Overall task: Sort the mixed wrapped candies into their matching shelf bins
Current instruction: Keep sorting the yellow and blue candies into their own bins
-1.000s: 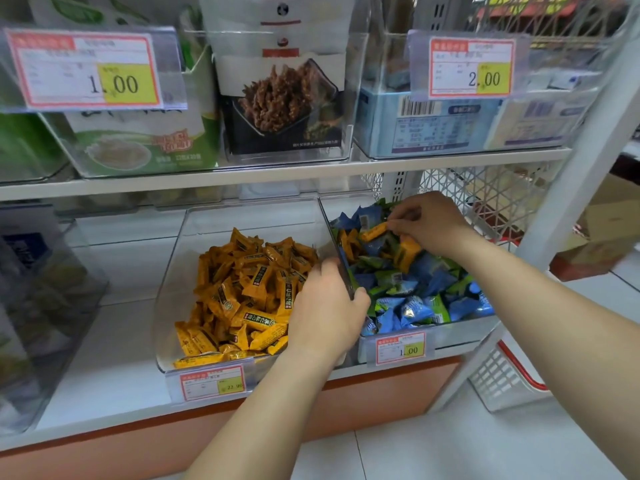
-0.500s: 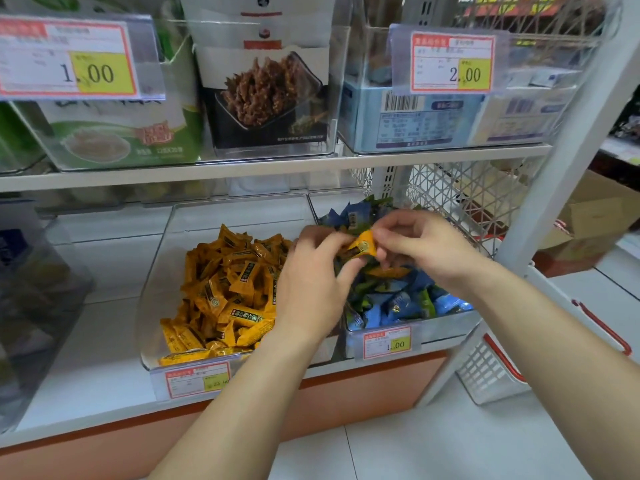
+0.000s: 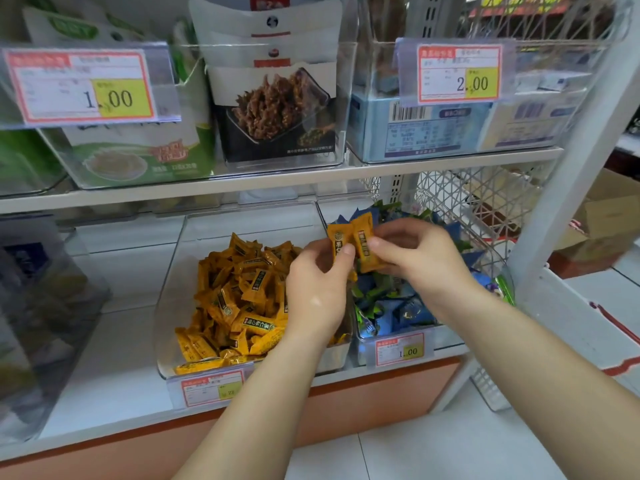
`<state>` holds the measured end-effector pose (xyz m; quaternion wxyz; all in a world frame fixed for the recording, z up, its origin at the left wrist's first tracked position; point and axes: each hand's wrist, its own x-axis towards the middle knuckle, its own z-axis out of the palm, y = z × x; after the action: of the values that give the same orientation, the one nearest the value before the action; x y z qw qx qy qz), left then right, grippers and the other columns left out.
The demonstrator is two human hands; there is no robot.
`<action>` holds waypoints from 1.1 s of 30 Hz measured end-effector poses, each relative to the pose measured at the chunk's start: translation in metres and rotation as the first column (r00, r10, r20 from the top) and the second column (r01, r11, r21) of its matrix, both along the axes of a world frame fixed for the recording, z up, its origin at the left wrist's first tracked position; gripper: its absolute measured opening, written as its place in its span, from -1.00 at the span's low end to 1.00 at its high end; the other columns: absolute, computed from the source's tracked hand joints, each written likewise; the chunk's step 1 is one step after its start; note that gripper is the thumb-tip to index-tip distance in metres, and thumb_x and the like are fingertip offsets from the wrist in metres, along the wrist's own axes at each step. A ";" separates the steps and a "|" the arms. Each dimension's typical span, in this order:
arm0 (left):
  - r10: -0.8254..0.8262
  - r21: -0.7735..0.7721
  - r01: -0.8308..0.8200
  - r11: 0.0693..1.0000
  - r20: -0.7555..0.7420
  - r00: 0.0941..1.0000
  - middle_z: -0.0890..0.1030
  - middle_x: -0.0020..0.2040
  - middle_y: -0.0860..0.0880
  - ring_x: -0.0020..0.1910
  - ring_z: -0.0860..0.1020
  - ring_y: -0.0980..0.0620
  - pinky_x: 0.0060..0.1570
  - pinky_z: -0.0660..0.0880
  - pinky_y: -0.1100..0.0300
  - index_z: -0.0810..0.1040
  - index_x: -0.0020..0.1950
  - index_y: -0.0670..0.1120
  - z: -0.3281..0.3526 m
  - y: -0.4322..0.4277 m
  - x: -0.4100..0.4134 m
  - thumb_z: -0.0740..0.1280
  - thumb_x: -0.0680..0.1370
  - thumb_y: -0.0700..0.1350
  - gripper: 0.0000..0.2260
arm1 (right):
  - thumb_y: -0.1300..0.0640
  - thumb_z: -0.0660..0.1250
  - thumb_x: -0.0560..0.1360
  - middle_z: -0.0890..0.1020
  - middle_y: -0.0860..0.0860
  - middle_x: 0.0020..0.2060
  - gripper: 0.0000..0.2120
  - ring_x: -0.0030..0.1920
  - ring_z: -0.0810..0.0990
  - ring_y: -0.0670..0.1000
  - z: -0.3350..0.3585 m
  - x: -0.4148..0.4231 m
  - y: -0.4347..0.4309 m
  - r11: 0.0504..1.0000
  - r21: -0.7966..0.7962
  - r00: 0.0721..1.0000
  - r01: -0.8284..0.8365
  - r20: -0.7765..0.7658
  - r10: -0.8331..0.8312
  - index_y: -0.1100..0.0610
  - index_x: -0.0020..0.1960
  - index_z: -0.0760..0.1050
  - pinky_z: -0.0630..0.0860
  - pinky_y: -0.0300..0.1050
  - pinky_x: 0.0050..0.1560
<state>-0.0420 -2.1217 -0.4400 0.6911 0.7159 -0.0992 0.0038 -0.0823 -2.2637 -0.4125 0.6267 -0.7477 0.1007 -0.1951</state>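
On the white lower shelf [image 3: 121, 341] stands a clear left bin [image 3: 180, 265] with a heap of orange candies [image 3: 242, 299] and a price tag [image 3: 211, 388] on its near edge. The left hand [image 3: 318, 292] is raised over the right side of this bin, near the wall it shares with the next one. Its thumb and fingers are clamped on the lower part of an upright orange candy [image 3: 337, 242]. Just beside that one, and touching it or nearly so, is a second orange candy [image 3: 363, 245], also upright. The right hand [image 3: 415, 258] pinches it between thumb and forefinger, with the other fingers curled. Both candies are held in the air over the far left corner of the right bin [image 3: 450, 337]. That bin holds blue and green candies [image 3: 391, 306], and the right wrist crosses above them. To the far right of this bin is a white mesh panel [image 3: 467, 202]. On the upper shelf [image 3: 277, 181], clear boxes hold snack bags [image 3: 273, 98].
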 end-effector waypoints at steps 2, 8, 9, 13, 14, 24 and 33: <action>-0.062 -0.210 0.039 0.977 -0.104 0.993 0.70 -0.05 0.04 -0.02 0.67 0.03 -0.20 0.64 0.13 0.59 0.07 0.04 0.004 -0.003 -0.004 0.35 0.61 -0.09 -0.93 | 0.22 0.50 0.46 0.70 0.09 -0.19 -0.91 -0.13 0.70 0.06 0.001 -0.001 0.016 0.992 0.122 0.999 -0.028 0.042 0.023 0.14 -0.06 0.62 0.66 -0.03 -0.05; 0.041 -0.143 -0.057 0.988 -0.115 0.993 0.70 -0.18 0.00 -0.27 0.67 0.07 -0.30 0.56 0.25 0.60 0.20 -0.02 0.008 0.022 0.014 0.36 0.60 -0.03 -0.80 | 0.13 0.44 0.51 0.71 -0.16 -0.18 -0.88 -0.15 0.63 -0.28 0.004 0.017 0.020 0.966 -0.212 0.988 -0.148 -0.074 0.135 -0.09 -0.12 0.65 0.47 -0.47 -0.17; 0.115 -0.003 -0.115 0.993 -0.053 0.992 0.69 -0.15 0.05 -0.25 0.65 0.08 -0.25 0.53 0.25 0.59 0.24 -0.03 0.007 0.030 0.020 0.37 0.59 0.00 -0.75 | 0.10 0.43 0.52 0.70 -0.19 -0.18 -0.88 -0.15 0.63 -0.28 0.004 0.023 0.016 0.956 -0.241 0.984 -0.166 -0.106 0.144 -0.12 -0.13 0.65 0.46 -0.49 -0.19; 0.121 0.688 -0.265 0.675 0.251 0.960 0.62 0.21 -0.06 0.16 0.58 -0.13 -0.03 0.50 0.12 0.47 0.40 0.01 -0.001 0.069 0.035 0.35 0.57 0.10 -0.58 | 0.16 0.30 0.60 0.69 -0.07 -0.01 -0.84 0.01 0.65 -0.02 -0.004 0.059 -0.016 0.916 -0.396 0.985 -0.066 -0.173 -0.004 -0.05 0.03 0.62 0.56 -0.17 0.03; 0.078 0.761 -0.267 0.591 0.275 0.958 0.57 0.29 -0.07 0.23 0.54 -0.15 0.00 0.51 0.07 0.45 0.42 0.02 -0.003 0.074 0.035 0.35 0.57 0.12 -0.56 | 0.19 0.27 0.60 0.67 -0.05 0.05 -0.80 0.08 0.63 -0.01 -0.009 0.069 -0.024 0.868 -0.490 0.982 -0.083 -0.187 -0.011 -0.01 0.13 0.60 0.52 -0.17 0.09; -0.264 0.789 -0.085 0.609 0.303 0.916 0.62 0.17 0.14 0.14 0.57 0.07 0.01 0.57 0.11 0.46 0.35 0.14 -0.017 0.038 0.004 0.22 0.47 0.39 -0.45 | 0.12 0.40 0.46 0.48 0.08 0.10 -0.53 0.07 0.54 0.14 -0.041 0.135 -0.039 0.270 -0.854 0.892 -0.445 -0.448 0.052 0.03 0.36 0.44 0.37 -0.09 -0.10; -0.311 0.747 0.061 0.662 0.201 0.929 0.61 0.13 0.13 0.08 0.57 0.10 0.04 0.59 0.07 0.41 0.35 0.11 -0.026 0.034 0.005 0.33 0.47 0.31 -0.47 | 0.10 0.44 0.49 0.62 -0.08 -0.02 -0.77 -0.06 0.56 -0.05 -0.040 0.138 -0.043 0.294 -0.811 0.860 -0.505 -0.501 0.097 -0.01 0.14 0.59 0.40 -0.20 -0.09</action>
<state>-0.0369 -2.0873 -0.4662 0.3204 0.9069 -0.2735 0.0052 0.0559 -2.3063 -0.4525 0.0900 -0.9930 -0.0604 0.0468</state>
